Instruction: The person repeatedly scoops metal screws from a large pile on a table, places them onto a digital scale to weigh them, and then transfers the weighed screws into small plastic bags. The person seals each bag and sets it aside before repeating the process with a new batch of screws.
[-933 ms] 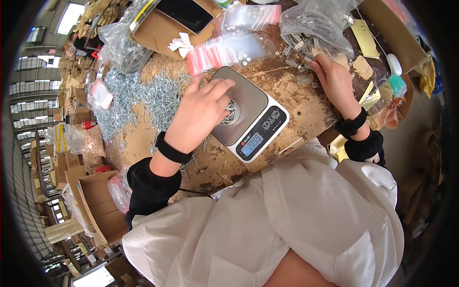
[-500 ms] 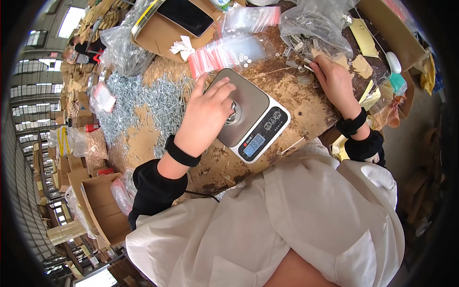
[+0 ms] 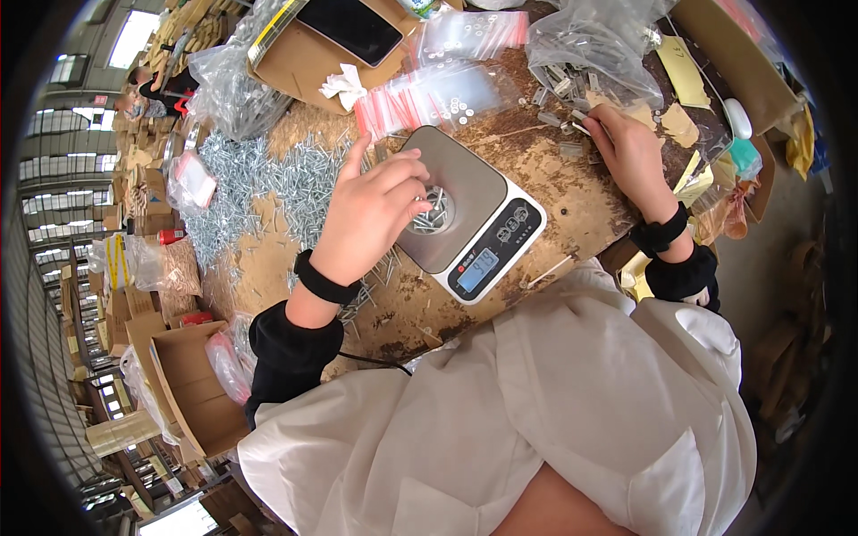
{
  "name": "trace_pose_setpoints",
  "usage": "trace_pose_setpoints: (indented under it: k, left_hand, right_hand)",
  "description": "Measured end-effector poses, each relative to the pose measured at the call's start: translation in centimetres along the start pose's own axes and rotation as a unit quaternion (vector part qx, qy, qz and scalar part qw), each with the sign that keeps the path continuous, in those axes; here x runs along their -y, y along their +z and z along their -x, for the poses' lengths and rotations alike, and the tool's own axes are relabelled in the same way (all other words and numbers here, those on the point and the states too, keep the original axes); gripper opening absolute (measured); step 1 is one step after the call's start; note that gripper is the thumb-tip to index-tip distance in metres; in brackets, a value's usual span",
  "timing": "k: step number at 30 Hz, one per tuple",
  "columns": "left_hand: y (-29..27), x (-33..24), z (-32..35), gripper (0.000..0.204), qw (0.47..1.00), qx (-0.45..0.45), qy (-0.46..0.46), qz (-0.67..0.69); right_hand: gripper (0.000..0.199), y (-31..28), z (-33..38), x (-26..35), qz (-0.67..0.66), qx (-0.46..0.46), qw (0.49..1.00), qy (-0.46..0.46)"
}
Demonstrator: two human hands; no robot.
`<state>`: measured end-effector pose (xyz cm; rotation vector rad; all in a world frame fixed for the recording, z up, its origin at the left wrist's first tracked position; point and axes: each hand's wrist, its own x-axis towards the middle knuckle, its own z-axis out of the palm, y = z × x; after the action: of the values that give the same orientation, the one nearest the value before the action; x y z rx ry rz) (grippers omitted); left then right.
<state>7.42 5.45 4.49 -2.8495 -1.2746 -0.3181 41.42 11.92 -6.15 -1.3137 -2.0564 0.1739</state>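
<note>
My left hand (image 3: 371, 210) hovers at the left edge of a kitchen scale (image 3: 478, 183), index finger stretched out and the others loosely bent, with nothing seen in them. Just right of its fingertips, a small round clear cup (image 3: 433, 213) holding several screws stands on the scale's metal plate. Loose silver screws (image 3: 241, 196) cover the table to the left. Beyond the scale at the right, my right hand (image 3: 633, 161) pinches a small pale bar-shaped piece (image 3: 579, 125) between thumb and fingers, beside similar small metallic pieces (image 3: 556, 89) spilling from a clear plastic bag (image 3: 594, 45).
Red-edged zip bags (image 3: 420, 100) with small washers lie behind the scale. An open cardboard box (image 3: 299, 58) carries a dark phone (image 3: 350, 29) at the back left. A white computer mouse (image 3: 737, 118) is at the far right. Another cardboard box (image 3: 201, 384) stands left of me.
My left hand has drawn back leftward from over the cup, uncovering the screws in it. The scale's display reading has changed. My right hand has barely moved.
</note>
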Motion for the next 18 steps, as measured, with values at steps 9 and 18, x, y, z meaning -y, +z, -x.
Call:
trace_pose_setpoints:
  k: [9,18]
  left_hand:
    - [-3.6,2.6,3.8,0.017,0.988,-0.058,-0.114,-0.088]
    - [-3.6,3.3,10.2,0.029,0.952,-0.075,-0.287,-0.079]
  right_hand:
    - [0.016,0.2,0.1,-0.2,-0.010,0.008,1.000,0.020]
    - [0.018,0.0,0.0,-0.2,-0.010,0.029,0.999,0.032]
